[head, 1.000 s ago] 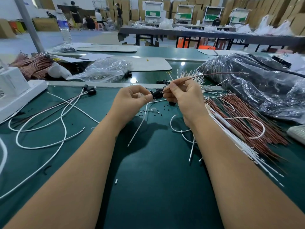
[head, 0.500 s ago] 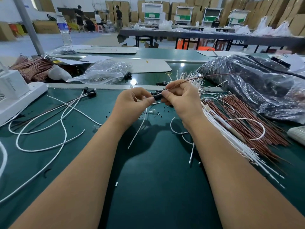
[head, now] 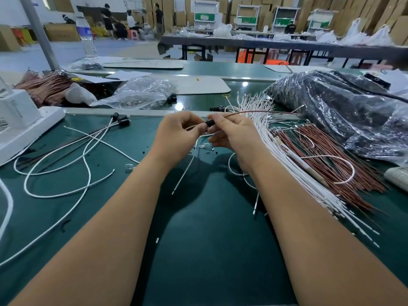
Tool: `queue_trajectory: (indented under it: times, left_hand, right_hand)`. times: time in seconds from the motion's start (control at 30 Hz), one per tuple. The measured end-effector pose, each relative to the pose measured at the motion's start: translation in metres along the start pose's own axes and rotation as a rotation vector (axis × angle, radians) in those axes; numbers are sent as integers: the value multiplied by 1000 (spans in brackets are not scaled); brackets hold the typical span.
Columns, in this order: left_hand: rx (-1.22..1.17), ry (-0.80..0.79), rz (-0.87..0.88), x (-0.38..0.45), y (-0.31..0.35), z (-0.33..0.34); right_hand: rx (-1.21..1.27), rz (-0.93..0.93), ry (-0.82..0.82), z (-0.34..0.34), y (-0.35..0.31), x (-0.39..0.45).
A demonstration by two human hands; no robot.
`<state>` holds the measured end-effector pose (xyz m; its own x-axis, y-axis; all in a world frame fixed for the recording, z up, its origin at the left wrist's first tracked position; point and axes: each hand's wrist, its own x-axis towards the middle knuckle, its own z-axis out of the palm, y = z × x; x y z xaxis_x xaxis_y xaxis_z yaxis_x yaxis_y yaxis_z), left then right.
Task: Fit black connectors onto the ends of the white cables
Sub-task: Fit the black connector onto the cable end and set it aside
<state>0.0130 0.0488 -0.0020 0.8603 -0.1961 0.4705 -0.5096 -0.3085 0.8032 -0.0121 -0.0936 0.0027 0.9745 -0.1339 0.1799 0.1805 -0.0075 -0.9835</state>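
Between the two hands, raised just above the green mat (head: 198, 250), sits a small black connector (head: 209, 123). The left hand (head: 176, 138) is closed around a white cable (head: 185, 173), pinching it right at the connector, and the cable's free length hangs down to the mat below the wrist. The right hand (head: 234, 135) is closed on the connector's other side, thumb and forefinger also nipping a thin brown wire (head: 265, 112) that runs off to the right. Compared with a second ago, both hands have drifted slightly left and tightened together, and less of the connector shows between the fingertips; my reading is that the cable end is being pushed home, so this piece is nearly done, though the joint itself is hidden.

Just right of the hands lies a fanned bundle of white cables (head: 298, 173) waiting their turn, with a sheaf of brown wires (head: 331, 155) beside it. Beyond those, a large clear bag of dark parts (head: 342, 111) slumps on the bench. To the left, several loose cables already wearing black connectors (head: 122, 119) sprawl across the mat, near a white machine (head: 17, 120) at the edge. Farther back are a smaller plastic bag (head: 141, 93), another heap of brown wires (head: 48, 85) and a water bottle (head: 87, 38). Behind the bench the room is a warehouse floor with long tables, stacked cardboard boxes (head: 167, 9) and people (head: 110, 18) working at a distance.
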Motion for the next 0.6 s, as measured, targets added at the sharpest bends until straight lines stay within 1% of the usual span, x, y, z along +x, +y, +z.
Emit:
queue_trajectory:
  times: [0.1,0.17,0.2,0.27,0.3,0.33,0.4,0.43,0.5,0.53,0.6]
  left_hand:
    - [9,-35,12,-1,2,-1]
    - [108,-52,31,0,1,-4]
    - [244,-45,42,2,-1,-7]
    - [593,2,44,5,-7,-15]
    - [705,22,19,5,-10,-19]
    - [765,36,-14,5,-12,-22]
    - [802,53,-58,5,-13,-24]
    - [808,53,-50,5,-13,-24]
    - [781,25,24,4,-10,-21]
    - [725,-3,78,4,-8,-17]
    - [534,-56,166,0,-1,-9]
  right_hand:
    - [18,-28,-20,-1,0,-1]
    - [0,-51,22,-2,0,-1]
    - [1,-52,56,-4,0,-1]
    - [41,-27,135,-8,-1,0]
    - [78,-13,166,-11,-2,1]
    - [117,0,183,-13,-2,1]
    - [170,9,182,-14,-3,2]
    - [179,8,171,-14,-3,2]
    - [173,3,142,-11,-4,2]
    - [167,1,124,-9,-4,1]
    - [161,-2,78,-5,-4,-1]
